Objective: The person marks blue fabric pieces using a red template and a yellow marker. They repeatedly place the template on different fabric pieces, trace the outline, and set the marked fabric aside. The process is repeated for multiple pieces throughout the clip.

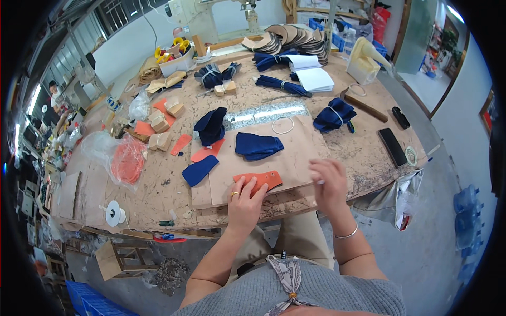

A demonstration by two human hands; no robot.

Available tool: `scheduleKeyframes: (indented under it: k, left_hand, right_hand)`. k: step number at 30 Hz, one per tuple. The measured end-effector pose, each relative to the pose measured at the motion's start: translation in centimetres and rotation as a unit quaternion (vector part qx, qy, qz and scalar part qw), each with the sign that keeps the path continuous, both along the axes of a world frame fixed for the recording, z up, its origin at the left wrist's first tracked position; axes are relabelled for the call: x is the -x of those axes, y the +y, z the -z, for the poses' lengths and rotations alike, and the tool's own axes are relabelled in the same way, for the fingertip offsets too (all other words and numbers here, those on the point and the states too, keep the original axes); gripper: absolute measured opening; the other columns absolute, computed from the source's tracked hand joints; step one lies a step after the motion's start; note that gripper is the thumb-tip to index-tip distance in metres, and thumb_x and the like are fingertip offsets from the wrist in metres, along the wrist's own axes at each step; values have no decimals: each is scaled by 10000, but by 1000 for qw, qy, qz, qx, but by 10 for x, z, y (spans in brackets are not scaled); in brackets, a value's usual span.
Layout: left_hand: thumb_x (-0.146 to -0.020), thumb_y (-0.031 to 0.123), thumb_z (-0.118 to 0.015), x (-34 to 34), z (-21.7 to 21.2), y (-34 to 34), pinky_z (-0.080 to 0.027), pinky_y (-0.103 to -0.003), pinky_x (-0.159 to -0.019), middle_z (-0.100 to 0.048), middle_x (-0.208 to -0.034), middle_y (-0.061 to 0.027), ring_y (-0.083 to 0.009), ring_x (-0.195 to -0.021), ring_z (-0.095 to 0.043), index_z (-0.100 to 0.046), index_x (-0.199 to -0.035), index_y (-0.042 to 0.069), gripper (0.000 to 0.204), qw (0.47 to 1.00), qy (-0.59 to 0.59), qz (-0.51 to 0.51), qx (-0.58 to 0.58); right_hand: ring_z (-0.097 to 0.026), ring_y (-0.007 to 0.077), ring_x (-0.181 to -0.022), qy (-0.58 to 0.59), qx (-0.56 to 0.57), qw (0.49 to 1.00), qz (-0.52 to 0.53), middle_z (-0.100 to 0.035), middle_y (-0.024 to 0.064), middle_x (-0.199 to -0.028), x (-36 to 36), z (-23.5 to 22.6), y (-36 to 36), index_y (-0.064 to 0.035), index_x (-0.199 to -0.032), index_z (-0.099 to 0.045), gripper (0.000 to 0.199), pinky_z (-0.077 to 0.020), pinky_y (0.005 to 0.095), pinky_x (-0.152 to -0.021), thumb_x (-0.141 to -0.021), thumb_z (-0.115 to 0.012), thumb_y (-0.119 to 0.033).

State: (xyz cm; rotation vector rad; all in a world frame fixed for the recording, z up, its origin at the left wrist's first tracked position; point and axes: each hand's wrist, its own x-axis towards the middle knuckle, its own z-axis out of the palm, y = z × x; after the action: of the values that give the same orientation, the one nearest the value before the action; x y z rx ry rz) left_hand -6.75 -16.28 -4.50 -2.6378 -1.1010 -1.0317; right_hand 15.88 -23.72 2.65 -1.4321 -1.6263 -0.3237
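My left hand (244, 204) has its fingers on an orange flat piece with small holes (270, 179), holding it on the near edge of a brown paper-covered board (300, 152). To the right of it, my right hand (331, 185) is raised with curled fingers around a small pale thing (320, 181), too small to name. Beyond the orange piece lies a stack of dark blue cut pieces (258, 146). A single blue piece (200, 170) is at the board's left edge, and more blue pieces (210, 126) stand folded behind it.
A hammer (365, 106), a phone (392, 147) and a tied blue bundle (335, 115) lie on the right. Wooden blocks (159, 141), a plastic bag with orange pieces (128, 160) and a white spool (115, 214) sit leftward. An open notebook (312, 73) is at the back.
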Motion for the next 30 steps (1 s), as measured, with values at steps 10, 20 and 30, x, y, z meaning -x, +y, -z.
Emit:
scheduleKeyframes:
  k: [10, 20, 30]
  left_hand:
    - [-789, 240, -756, -3, 2, 1, -413, -471, -1018, -663, -1154, -77, -301, -1141, -572, -739, -1050, 183, 268, 1000, -18, 6, -25]
    - [-828, 224, -686, -2, 4, 0, -436, -463, -1004, -655, -1169, -80, -308, -1149, -579, -732, -1061, 184, 241, 1000, -5, -4, -21]
    - [-803, 224, -729, -2, -4, 2, -483, -425, -937, -673, -1123, -78, -320, -1093, -620, -743, -1044, 189, 244, 999, 1, -1, -37]
  right_hand:
    - [-657, 95, -783, 446, 118, 874, -150, -666, 62, -919, 5, 25, 36, -6, -1004, -612, 76, -541, 243, -708, -964, -610, -70]
    - [-653, 237, -718, 249, 130, 946, -163, -601, 119, -871, 39, 31, 65, -28, -1029, -497, 154, -541, 329, -643, -934, -617, -6]
    - [-646, 267, -712, 179, 76, 965, -174, -573, 139, -884, 44, 37, 70, -22, -1006, -481, 153, -522, 351, -597, -925, -603, 25]
